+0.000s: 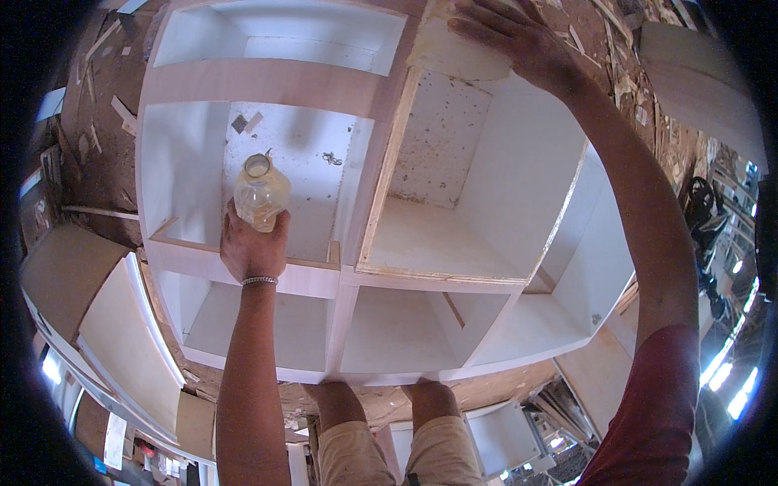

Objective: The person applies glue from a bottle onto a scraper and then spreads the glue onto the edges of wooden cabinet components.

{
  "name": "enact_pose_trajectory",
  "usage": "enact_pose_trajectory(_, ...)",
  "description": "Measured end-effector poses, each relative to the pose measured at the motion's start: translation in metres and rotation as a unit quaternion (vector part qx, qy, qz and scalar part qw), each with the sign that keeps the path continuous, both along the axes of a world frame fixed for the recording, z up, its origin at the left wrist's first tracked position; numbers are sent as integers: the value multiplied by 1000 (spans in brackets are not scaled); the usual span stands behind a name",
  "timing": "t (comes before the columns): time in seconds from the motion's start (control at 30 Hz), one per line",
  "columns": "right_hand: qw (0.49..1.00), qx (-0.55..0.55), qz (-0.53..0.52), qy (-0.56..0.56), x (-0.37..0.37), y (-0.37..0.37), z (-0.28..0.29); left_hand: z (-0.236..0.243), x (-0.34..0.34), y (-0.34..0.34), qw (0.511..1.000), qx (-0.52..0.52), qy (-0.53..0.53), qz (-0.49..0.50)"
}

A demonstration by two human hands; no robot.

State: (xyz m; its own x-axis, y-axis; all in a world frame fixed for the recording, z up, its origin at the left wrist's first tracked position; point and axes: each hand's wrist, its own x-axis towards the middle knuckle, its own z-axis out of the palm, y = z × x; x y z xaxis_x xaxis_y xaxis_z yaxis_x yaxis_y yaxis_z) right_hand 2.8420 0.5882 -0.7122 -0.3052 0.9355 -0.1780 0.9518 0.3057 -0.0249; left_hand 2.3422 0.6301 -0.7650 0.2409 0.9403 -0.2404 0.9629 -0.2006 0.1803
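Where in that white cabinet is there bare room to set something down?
The two lower compartments nearest the knees look bare, as does the big right one. The compartment behind the bottle in the left hand holds small scraps.

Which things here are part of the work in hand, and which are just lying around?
In hand:
- bottle, held by the left hand
- veneer sheet, pressed by the right hand
- cabinet

Lying about:
- wood scraps on the floor
- loose boards at left
- panel at upper right

Head view — straight down (close) — cabinet (356, 267)
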Motion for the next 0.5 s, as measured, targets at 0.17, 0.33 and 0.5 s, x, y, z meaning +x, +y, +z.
enact_pose_trajectory(0.17,999,16,30,-13,5,4,1,-1,1,0,1000,-10,5,9)
enact_pose_trajectory(0.33,999,-6,28,-34,10,-1,13,2,4,-2,1000,-1,7,7)
enact_pose_trajectory(0.5,997,-21,40,-61,9,-5,29,2,3,-1,1000,-1,8,2)
